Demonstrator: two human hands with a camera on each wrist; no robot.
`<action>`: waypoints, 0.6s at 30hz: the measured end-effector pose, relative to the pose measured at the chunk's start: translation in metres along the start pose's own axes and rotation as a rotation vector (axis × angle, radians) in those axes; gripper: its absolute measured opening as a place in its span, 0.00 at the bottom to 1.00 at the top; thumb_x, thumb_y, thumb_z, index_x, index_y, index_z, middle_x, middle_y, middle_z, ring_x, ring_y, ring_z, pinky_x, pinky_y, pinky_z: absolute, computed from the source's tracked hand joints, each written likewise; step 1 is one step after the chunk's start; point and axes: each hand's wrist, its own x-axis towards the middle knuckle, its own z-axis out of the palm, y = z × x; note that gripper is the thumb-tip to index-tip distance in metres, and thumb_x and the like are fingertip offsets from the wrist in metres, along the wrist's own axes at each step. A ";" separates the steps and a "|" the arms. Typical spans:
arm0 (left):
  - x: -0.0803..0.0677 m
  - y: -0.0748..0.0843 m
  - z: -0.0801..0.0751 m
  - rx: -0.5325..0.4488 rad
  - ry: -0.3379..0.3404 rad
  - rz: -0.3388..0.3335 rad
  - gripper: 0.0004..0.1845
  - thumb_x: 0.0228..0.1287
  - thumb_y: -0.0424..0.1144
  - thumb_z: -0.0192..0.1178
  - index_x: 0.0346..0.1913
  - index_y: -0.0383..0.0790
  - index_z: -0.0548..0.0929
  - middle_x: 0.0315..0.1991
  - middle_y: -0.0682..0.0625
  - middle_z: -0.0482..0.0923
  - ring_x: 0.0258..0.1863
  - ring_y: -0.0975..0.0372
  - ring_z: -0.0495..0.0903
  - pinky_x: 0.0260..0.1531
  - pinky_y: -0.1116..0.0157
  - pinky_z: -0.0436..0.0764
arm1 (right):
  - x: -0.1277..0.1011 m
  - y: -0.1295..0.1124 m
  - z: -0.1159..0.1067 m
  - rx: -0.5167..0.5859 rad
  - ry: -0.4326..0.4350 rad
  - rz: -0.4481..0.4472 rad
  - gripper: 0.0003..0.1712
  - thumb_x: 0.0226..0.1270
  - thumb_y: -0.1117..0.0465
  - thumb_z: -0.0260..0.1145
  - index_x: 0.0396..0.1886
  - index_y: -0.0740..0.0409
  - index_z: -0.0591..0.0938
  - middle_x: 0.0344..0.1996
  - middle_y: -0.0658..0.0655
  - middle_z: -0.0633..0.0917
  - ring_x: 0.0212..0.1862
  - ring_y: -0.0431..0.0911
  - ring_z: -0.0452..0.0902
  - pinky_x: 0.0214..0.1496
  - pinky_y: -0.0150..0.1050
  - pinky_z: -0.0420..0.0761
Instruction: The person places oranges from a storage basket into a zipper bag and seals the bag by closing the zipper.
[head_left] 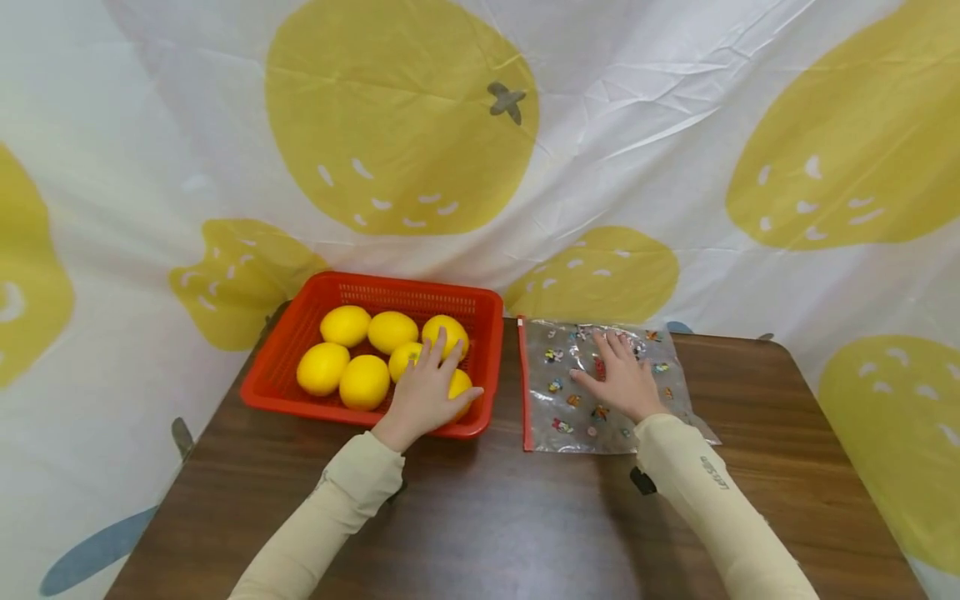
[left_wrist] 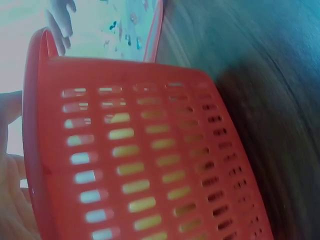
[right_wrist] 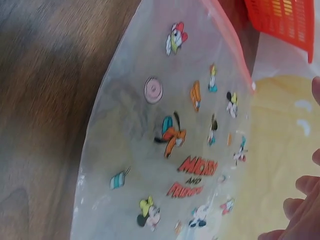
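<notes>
My left hand (head_left: 426, 390) is spread over the near right part of a red plastic basket (head_left: 258, 382), fingers extended above the fruit. Several yellow lemon-like fruits (head_left: 364, 382) lie in the basket; the hand partly covers those at the right. In the left wrist view, yellow shows through the slots of the basket wall (left_wrist: 115, 165). To the right, a clear zip bag (head_left: 551, 412) with cartoon prints lies flat, its red zip edge (head_left: 527, 392) facing the basket. Over the bag is my right hand (head_left: 626, 383), its fingers spread and holding nothing.
Both basket and bag sit on a brown wooden table (head_left: 525, 533), near its far edge. Behind it hangs a white cloth (head_left: 600, 183) with large yellow fruit prints. A small dark object (head_left: 642, 481) shows beneath the right sleeve.
</notes>
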 end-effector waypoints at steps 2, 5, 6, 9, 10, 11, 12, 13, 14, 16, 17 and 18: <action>0.001 0.002 0.002 -0.021 0.003 -0.007 0.39 0.57 0.61 0.53 0.67 0.41 0.63 0.68 0.37 0.54 0.58 0.45 0.68 0.49 0.51 0.74 | 0.002 -0.004 0.003 0.014 -0.005 -0.018 0.48 0.59 0.35 0.54 0.72 0.53 0.49 0.70 0.64 0.50 0.69 0.61 0.45 0.58 0.68 0.53; 0.003 0.006 0.007 -0.021 0.009 -0.013 0.39 0.56 0.61 0.54 0.66 0.42 0.63 0.66 0.40 0.60 0.52 0.48 0.74 0.43 0.55 0.78 | 0.005 -0.010 0.010 0.017 -0.006 -0.055 0.45 0.60 0.39 0.56 0.71 0.55 0.52 0.69 0.66 0.53 0.66 0.63 0.52 0.55 0.63 0.64; 0.004 0.008 0.009 -0.018 0.013 -0.011 0.39 0.56 0.60 0.54 0.66 0.41 0.63 0.64 0.41 0.62 0.52 0.48 0.73 0.44 0.54 0.77 | 0.006 -0.012 0.012 0.023 -0.005 -0.065 0.45 0.61 0.41 0.56 0.71 0.56 0.53 0.68 0.66 0.53 0.65 0.63 0.54 0.54 0.61 0.65; 0.007 0.012 0.012 -0.009 0.029 0.001 0.37 0.57 0.59 0.55 0.65 0.40 0.66 0.60 0.42 0.67 0.52 0.49 0.72 0.46 0.55 0.76 | 0.009 -0.018 0.018 0.024 -0.009 -0.068 0.43 0.61 0.41 0.56 0.70 0.57 0.54 0.67 0.65 0.56 0.65 0.62 0.55 0.54 0.61 0.66; 0.007 0.014 0.013 -0.013 0.033 0.005 0.36 0.57 0.58 0.56 0.64 0.40 0.67 0.58 0.42 0.69 0.50 0.49 0.72 0.46 0.55 0.76 | 0.010 -0.019 0.019 0.029 -0.008 -0.062 0.43 0.61 0.42 0.56 0.70 0.56 0.55 0.67 0.65 0.58 0.65 0.62 0.56 0.54 0.61 0.66; 0.008 0.015 0.014 -0.015 0.036 0.009 0.35 0.57 0.56 0.57 0.63 0.39 0.68 0.56 0.42 0.71 0.49 0.50 0.73 0.46 0.56 0.76 | 0.011 -0.021 0.021 0.033 -0.010 -0.063 0.42 0.61 0.43 0.57 0.70 0.57 0.56 0.66 0.65 0.60 0.64 0.61 0.57 0.54 0.61 0.66; 0.009 0.017 0.015 -0.023 0.037 0.010 0.33 0.57 0.55 0.57 0.62 0.39 0.70 0.54 0.43 0.72 0.48 0.51 0.73 0.46 0.56 0.76 | 0.012 -0.023 0.022 0.034 -0.013 -0.064 0.42 0.61 0.43 0.57 0.69 0.57 0.56 0.65 0.65 0.62 0.64 0.61 0.59 0.55 0.61 0.66; 0.009 0.018 0.015 -0.035 0.035 0.011 0.31 0.57 0.54 0.58 0.60 0.39 0.71 0.52 0.43 0.73 0.47 0.51 0.73 0.46 0.57 0.76 | 0.013 -0.025 0.024 0.033 -0.020 -0.062 0.42 0.61 0.43 0.57 0.69 0.56 0.56 0.64 0.65 0.64 0.63 0.61 0.60 0.55 0.60 0.66; 0.010 0.019 0.016 -0.049 0.030 0.011 0.30 0.58 0.52 0.58 0.59 0.38 0.72 0.51 0.43 0.74 0.46 0.52 0.73 0.46 0.57 0.76 | 0.014 -0.026 0.025 0.034 -0.023 -0.066 0.41 0.61 0.44 0.58 0.69 0.56 0.57 0.63 0.65 0.65 0.62 0.61 0.61 0.55 0.59 0.67; 0.011 0.021 0.017 -0.068 0.017 0.012 0.27 0.58 0.50 0.58 0.57 0.38 0.74 0.49 0.43 0.75 0.45 0.53 0.74 0.47 0.58 0.75 | 0.015 -0.030 0.027 0.044 -0.033 -0.072 0.41 0.61 0.46 0.59 0.69 0.58 0.57 0.61 0.66 0.68 0.61 0.61 0.63 0.55 0.58 0.67; 0.011 0.021 0.018 -0.079 0.011 0.012 0.26 0.59 0.49 0.58 0.56 0.37 0.75 0.48 0.43 0.75 0.45 0.53 0.75 0.48 0.58 0.75 | 0.016 -0.031 0.028 0.053 -0.036 -0.072 0.40 0.61 0.47 0.59 0.68 0.58 0.58 0.61 0.66 0.68 0.60 0.61 0.64 0.56 0.57 0.67; 0.011 0.022 0.019 -0.094 0.005 0.011 0.26 0.59 0.49 0.58 0.56 0.37 0.75 0.48 0.42 0.75 0.45 0.53 0.75 0.48 0.59 0.75 | 0.017 -0.033 0.029 0.062 -0.040 -0.070 0.40 0.61 0.48 0.59 0.68 0.59 0.58 0.61 0.66 0.68 0.61 0.61 0.64 0.57 0.56 0.66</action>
